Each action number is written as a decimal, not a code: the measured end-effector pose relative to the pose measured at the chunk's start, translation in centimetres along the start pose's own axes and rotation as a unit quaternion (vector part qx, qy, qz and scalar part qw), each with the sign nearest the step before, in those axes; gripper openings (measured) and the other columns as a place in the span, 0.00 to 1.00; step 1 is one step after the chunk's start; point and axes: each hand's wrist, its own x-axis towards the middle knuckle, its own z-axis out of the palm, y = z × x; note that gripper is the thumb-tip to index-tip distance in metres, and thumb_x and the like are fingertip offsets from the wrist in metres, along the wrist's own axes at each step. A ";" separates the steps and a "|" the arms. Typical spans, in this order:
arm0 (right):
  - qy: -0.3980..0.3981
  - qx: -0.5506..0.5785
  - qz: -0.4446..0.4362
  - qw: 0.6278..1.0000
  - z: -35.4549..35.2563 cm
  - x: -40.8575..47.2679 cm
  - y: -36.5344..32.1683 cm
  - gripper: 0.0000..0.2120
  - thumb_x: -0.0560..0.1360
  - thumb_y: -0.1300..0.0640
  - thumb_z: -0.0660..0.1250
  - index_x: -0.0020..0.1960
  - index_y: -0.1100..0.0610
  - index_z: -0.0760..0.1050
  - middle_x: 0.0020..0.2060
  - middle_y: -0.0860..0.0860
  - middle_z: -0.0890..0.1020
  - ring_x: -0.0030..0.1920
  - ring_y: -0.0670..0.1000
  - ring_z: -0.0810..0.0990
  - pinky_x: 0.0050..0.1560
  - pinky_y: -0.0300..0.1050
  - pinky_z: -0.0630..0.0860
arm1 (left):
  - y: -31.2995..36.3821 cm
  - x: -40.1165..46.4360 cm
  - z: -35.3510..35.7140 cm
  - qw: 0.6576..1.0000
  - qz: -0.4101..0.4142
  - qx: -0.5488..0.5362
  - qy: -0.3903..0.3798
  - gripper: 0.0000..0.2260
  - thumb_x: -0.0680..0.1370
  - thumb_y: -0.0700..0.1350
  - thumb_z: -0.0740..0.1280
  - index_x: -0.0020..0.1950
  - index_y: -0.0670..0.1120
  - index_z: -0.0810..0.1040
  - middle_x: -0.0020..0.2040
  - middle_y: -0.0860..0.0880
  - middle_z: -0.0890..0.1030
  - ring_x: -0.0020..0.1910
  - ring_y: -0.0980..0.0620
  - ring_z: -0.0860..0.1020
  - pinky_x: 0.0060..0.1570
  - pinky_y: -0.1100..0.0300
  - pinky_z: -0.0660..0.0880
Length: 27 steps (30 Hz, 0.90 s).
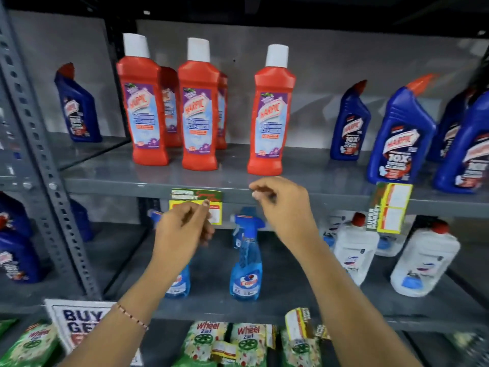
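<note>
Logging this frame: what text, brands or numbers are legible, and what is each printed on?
"HARPIC": red bottle label.
"HARPIC", "10X": blue bottle label.
"Colin": spray bottle.
"Wheel 2 in 1": green packet.
"BUY", then "GE" cut off by an arm: white sign.
"SUPER MARKET": shelf tag, and sideways on the hanging tag.
Finer print everywhere is too blurred to read.
</note>
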 end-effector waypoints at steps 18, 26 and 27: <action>-0.197 -0.252 0.022 0.947 -20.8 2.9 12.7 0.07 0.69 0.53 0.76 0.47 0.50 0.84 0.40 0.47 0.81 0.53 0.57 0.79 0.57 0.53 0.70 | 3.0 -7.8 29.5 0.965 -0.142 -0.165 -0.149 0.05 0.76 0.40 0.71 0.41 0.45 0.84 0.33 0.46 0.82 0.32 0.52 0.79 0.39 0.58 0.81; -0.177 -0.013 0.036 0.983 -23.6 -0.7 16.2 0.05 0.70 0.57 0.75 0.44 0.50 0.83 0.38 0.44 0.86 0.42 0.43 0.82 0.46 0.42 0.79 | 3.0 -9.0 29.2 0.988 -0.059 -0.095 -0.111 0.04 0.74 0.36 0.72 0.46 0.35 0.83 0.28 0.48 0.81 0.25 0.55 0.74 0.31 0.63 0.77; -0.157 0.007 0.041 0.987 -24.2 -1.5 16.8 0.06 0.70 0.58 0.76 0.44 0.49 0.83 0.38 0.41 0.85 0.41 0.41 0.82 0.44 0.36 0.77 | 3.3 -9.2 29.3 0.990 -0.043 -0.084 -0.105 0.03 0.74 0.37 0.72 0.45 0.37 0.84 0.28 0.48 0.81 0.26 0.55 0.74 0.31 0.63 0.77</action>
